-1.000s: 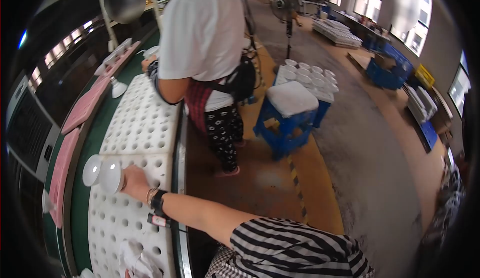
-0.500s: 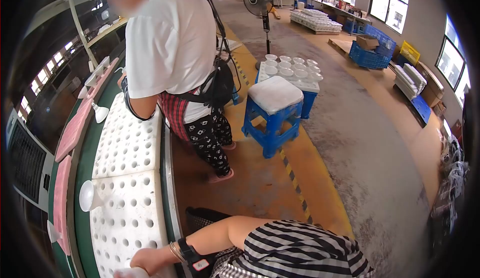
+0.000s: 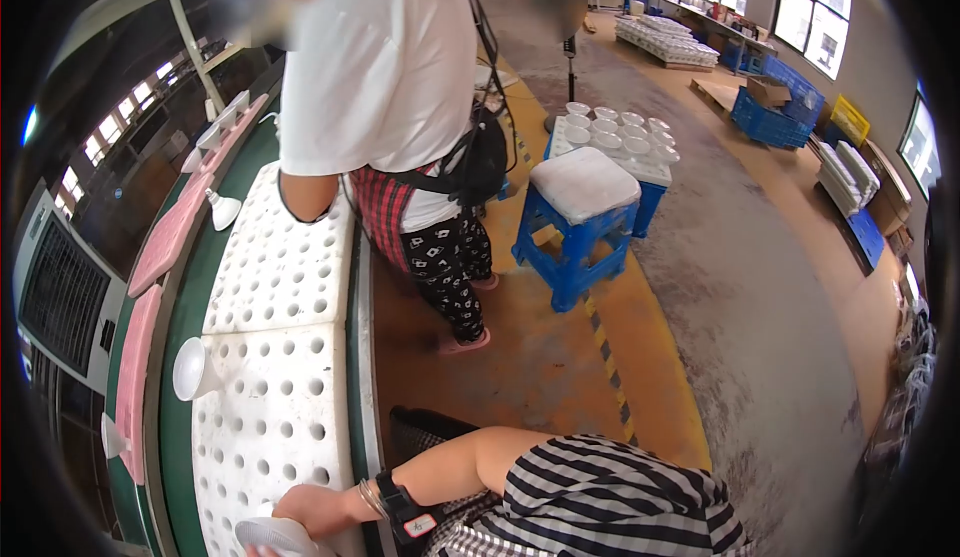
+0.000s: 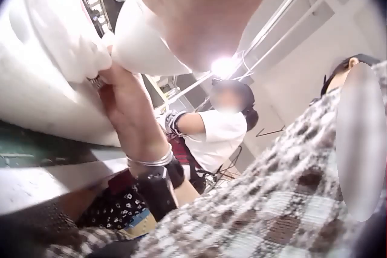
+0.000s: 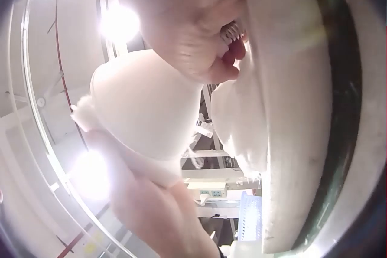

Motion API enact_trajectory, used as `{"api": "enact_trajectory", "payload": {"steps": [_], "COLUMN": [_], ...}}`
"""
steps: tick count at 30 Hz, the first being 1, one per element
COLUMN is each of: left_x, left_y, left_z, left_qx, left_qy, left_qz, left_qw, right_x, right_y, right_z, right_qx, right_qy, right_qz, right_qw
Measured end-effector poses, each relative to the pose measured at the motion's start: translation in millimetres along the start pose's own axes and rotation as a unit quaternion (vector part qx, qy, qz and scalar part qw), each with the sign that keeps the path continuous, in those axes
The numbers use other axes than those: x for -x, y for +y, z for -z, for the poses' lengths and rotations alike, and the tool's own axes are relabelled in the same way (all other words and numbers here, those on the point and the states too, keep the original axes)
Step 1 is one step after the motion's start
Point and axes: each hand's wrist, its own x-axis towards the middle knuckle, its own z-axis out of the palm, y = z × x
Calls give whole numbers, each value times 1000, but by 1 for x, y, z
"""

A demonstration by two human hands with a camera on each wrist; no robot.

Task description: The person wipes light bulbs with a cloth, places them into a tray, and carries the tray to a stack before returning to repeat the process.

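Observation:
My right hand [image 3: 312, 510] is low over the white perforated tray [image 3: 285, 382] and grips a white reflector bulb [image 3: 268, 533]. The ribbed metal screw base [image 5: 231, 31] shows inside its curled fingers. My left hand [image 5: 151, 209] is opposite, mostly below the head view's edge, with its fingers around the white bundle at the bulb's face. I cannot tell exactly where cloth and bulb part there. A folded white cloth [image 4: 54, 28] shows beside the hands in the left wrist view. Another white bulb [image 3: 192, 369] leans at the tray's left edge.
A green conveyor belt [image 3: 178, 442] runs along the left, with pink trays [image 3: 138, 382] beyond it. Ahead, a person in a white shirt [image 3: 375, 77] works at the same line. A blue stool [image 3: 575, 242] and a tray of white cups [image 3: 615, 137] stand to the right.
My right hand has taken one of two bulbs at the tray's left edge and drawn it back towards me to my left hand. The other bulb stayed there.

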Motion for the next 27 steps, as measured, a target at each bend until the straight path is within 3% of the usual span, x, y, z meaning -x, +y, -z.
{"api": "enact_trajectory", "payload": {"steps": [2, 4, 6, 7, 8, 10, 12, 14, 15, 17, 18, 20, 23, 24, 27], "left_x": [1, -12, -25, -35, -40, -38, -23, -14, -8, 5, 9, 4, -5, 1, -6], "left_y": [9, 10, 3, -13, -26, -54, -73, -49, -40, -25, -17, 5, -2, -30, -53], "left_z": [2, 2, -1, -8, -12, -22, -31, -23, -21, -18, -16, -6, -7, -19, -24], "left_qx": [-76, -85, -55, -12, -15, 104, 159, 145, 145, 38, 37, -20, -2, -68, 79], "left_qy": [-47, -44, -13, -15, -6, -7, 12, 30, 33, 61, 62, 13, 22, 5, 37], "left_qz": [-103, -120, -141, -40, -45, 110, 138, 150, 150, 28, 43, -95, -140, -153, 28], "left_qw": [991, 988, 988, 999, 999, 989, 978, 977, 977, 997, 997, 995, 990, 986, 996], "right_x": [-3, -6, -7, -7, -7, -6, -6, -10, -7, -4, -3, -5, -5, -5, -5], "right_y": [-2, 0, 6, 8, 9, 10, 10, 29, 35, 21, 15, 12, 12, 13, 16], "right_z": [-3, -2, -5, -8, -11, -13, -11, -19, -22, -15, -13, -9, -5, -4, -4], "right_qx": [-35, 56, 63, 67, 72, 72, 81, 188, 139, 108, 76, 33, 31, 31, 28], "right_qy": [8, -46, -29, -10, -7, 9, 14, -56, -29, -6, 16, -2, -17, -15, -39], "right_qz": [3, -23, -2, 16, 24, -10, 0, 19, 66, 52, 35, 5, 0, 7, 47], "right_qw": [999, 997, 998, 998, 997, 997, 997, 980, 988, 993, 996, 999, 999, 999, 998]}}
